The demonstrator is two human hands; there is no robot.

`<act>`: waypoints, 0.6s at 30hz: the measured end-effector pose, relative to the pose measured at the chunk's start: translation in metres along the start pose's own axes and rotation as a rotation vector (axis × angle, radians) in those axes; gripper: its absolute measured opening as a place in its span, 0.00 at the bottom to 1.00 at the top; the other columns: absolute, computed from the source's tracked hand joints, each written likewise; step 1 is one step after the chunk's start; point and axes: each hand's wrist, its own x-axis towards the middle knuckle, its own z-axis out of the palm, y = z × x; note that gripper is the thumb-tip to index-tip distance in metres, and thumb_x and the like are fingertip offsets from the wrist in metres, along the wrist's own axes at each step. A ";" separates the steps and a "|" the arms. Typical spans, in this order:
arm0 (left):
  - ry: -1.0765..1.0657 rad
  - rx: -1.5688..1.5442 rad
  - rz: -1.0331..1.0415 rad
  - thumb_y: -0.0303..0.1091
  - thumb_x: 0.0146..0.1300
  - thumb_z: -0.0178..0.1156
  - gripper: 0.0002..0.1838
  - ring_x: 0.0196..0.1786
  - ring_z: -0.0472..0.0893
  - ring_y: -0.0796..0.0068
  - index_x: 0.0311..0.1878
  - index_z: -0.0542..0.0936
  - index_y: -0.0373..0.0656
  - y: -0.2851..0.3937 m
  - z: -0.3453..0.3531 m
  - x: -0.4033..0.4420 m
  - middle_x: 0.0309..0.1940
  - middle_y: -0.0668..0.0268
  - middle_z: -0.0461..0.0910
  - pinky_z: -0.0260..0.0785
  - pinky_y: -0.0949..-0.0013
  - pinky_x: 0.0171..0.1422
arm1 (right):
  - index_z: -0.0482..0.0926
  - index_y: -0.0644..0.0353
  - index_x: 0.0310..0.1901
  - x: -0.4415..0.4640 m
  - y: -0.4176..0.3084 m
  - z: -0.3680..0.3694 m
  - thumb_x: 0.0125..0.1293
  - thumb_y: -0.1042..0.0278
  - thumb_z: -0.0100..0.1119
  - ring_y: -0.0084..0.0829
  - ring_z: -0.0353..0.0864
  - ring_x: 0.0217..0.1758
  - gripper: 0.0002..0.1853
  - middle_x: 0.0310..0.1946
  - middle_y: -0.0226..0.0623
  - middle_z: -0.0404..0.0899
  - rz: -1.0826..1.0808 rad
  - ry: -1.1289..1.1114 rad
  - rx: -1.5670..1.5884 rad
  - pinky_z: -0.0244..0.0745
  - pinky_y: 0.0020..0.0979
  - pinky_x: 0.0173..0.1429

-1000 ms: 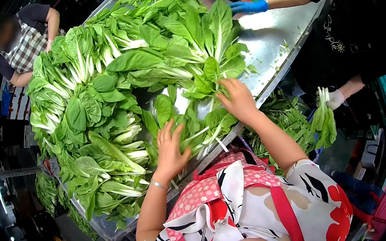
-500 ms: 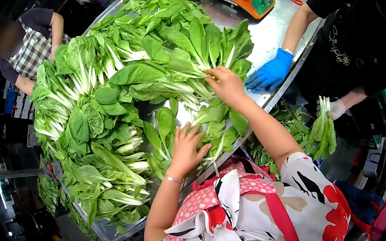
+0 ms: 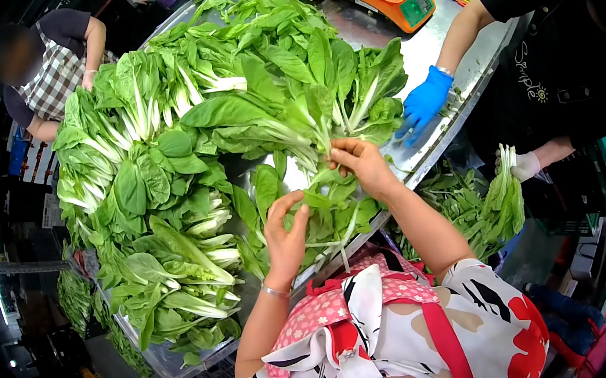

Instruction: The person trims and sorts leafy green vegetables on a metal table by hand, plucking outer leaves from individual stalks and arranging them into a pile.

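My right hand [image 3: 362, 166] pinches the pale stem end of a leafy green [image 3: 320, 117], whose leaves point up and away from me over the heap. Its fingertips are closed around the stem. My left hand [image 3: 285, 231] is curved, with thumb and fingers apart and nothing between them. It hovers just above loose leaves [image 3: 338, 211] near the table's front edge. A big heap of leafy greens [image 3: 250, 106] with white stems spreads in front of both hands. To the left, more greens [image 3: 186, 275] lie with their stems toward my left hand.
A co-worker's blue glove [image 3: 425, 104] rests by the metal table [image 3: 418, 51] at right; their other, pale-gloved hand [image 3: 526, 166] holds a bunch of greens [image 3: 502, 201]. An orange scale [image 3: 402, 5] carries greens. Another person [image 3: 57, 67] stands at far left. Yellow-handled scissors [image 3: 460, 0] lie behind.
My right hand has drawn toward me, now pinching a stem end. My left hand has lifted and curled from spread fingers. A teal-gloved hand appears at the top; the blue glove shifted slightly.
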 end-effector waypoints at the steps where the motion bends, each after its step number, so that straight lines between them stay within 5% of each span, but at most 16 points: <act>1: 0.000 -0.002 -0.002 0.30 0.54 0.59 0.13 0.49 0.72 0.64 0.43 0.76 0.37 0.000 0.000 0.000 0.46 0.61 0.73 0.62 0.65 0.54 | 0.73 0.66 0.46 -0.012 0.004 0.003 0.61 0.70 0.54 0.20 0.75 0.32 0.14 0.32 0.33 0.78 0.102 -0.068 0.205 0.66 0.21 0.31; 3: -0.027 -0.301 -0.179 0.34 0.57 0.58 0.13 0.46 0.71 0.80 0.43 0.75 0.36 0.005 0.006 0.005 0.44 0.66 0.74 0.61 0.76 0.52 | 0.73 0.66 0.47 -0.022 0.004 0.005 0.61 0.70 0.54 0.21 0.75 0.32 0.14 0.32 0.33 0.78 0.136 -0.128 0.288 0.66 0.21 0.31; 6: -0.044 -0.462 -0.172 0.33 0.58 0.57 0.13 0.44 0.71 0.81 0.44 0.74 0.37 0.022 0.014 0.009 0.41 0.67 0.75 0.62 0.77 0.50 | 0.73 0.65 0.48 -0.034 0.012 0.009 0.62 0.68 0.53 0.21 0.75 0.32 0.14 0.33 0.31 0.78 0.157 -0.243 0.348 0.67 0.20 0.32; 8: -0.034 -0.452 -0.148 0.32 0.58 0.58 0.14 0.41 0.73 0.79 0.45 0.72 0.37 0.014 0.014 0.008 0.38 0.66 0.76 0.64 0.75 0.48 | 0.75 0.64 0.45 -0.041 0.009 0.014 0.61 0.66 0.54 0.24 0.76 0.32 0.14 0.32 0.34 0.79 0.159 -0.286 -0.169 0.70 0.24 0.35; 9: 0.003 -0.461 -0.168 0.31 0.57 0.57 0.14 0.40 0.74 0.78 0.45 0.72 0.37 0.006 0.012 0.007 0.37 0.66 0.76 0.64 0.74 0.47 | 0.78 0.64 0.41 -0.039 0.006 0.010 0.58 0.65 0.56 0.29 0.78 0.33 0.13 0.31 0.39 0.79 -0.191 -0.455 -0.670 0.71 0.28 0.38; 12: 0.025 -0.485 -0.227 0.30 0.56 0.58 0.14 0.39 0.75 0.75 0.44 0.72 0.35 -0.001 -0.004 -0.003 0.37 0.64 0.77 0.66 0.72 0.46 | 0.79 0.64 0.38 -0.020 -0.014 0.008 0.56 0.64 0.58 0.34 0.79 0.35 0.13 0.32 0.44 0.79 -0.222 -0.186 -0.795 0.71 0.31 0.41; 14: 0.045 -0.255 -0.302 0.30 0.55 0.57 0.10 0.34 0.75 0.74 0.39 0.74 0.34 -0.010 -0.013 -0.019 0.34 0.63 0.77 0.65 0.73 0.41 | 0.78 0.63 0.39 0.000 -0.012 0.000 0.55 0.64 0.59 0.36 0.77 0.36 0.13 0.32 0.42 0.77 -0.411 0.016 -0.946 0.71 0.32 0.41; 15: -0.025 0.224 0.091 0.26 0.51 0.55 0.09 0.36 0.73 0.62 0.37 0.74 0.35 -0.010 -0.020 -0.026 0.33 0.58 0.75 0.64 0.67 0.42 | 0.78 0.64 0.39 0.023 -0.013 -0.004 0.54 0.64 0.59 0.36 0.76 0.37 0.13 0.32 0.41 0.77 -0.574 0.201 -1.067 0.70 0.32 0.41; 16: -0.025 0.224 0.091 0.26 0.51 0.55 0.09 0.36 0.73 0.62 0.37 0.74 0.35 -0.011 -0.021 -0.030 0.33 0.58 0.75 0.64 0.67 0.42 | 0.78 0.64 0.39 0.031 -0.013 -0.005 0.54 0.64 0.59 0.36 0.76 0.37 0.13 0.32 0.41 0.77 -0.573 0.201 -1.067 0.70 0.32 0.41; 18: -0.164 0.691 0.238 0.23 0.45 0.53 0.10 0.38 0.70 0.54 0.34 0.73 0.35 -0.011 -0.026 -0.032 0.32 0.54 0.71 0.63 0.60 0.43 | 0.78 0.64 0.39 0.050 -0.010 0.001 0.54 0.66 0.58 0.39 0.74 0.35 0.13 0.30 0.41 0.75 -0.723 0.304 -1.245 0.69 0.33 0.39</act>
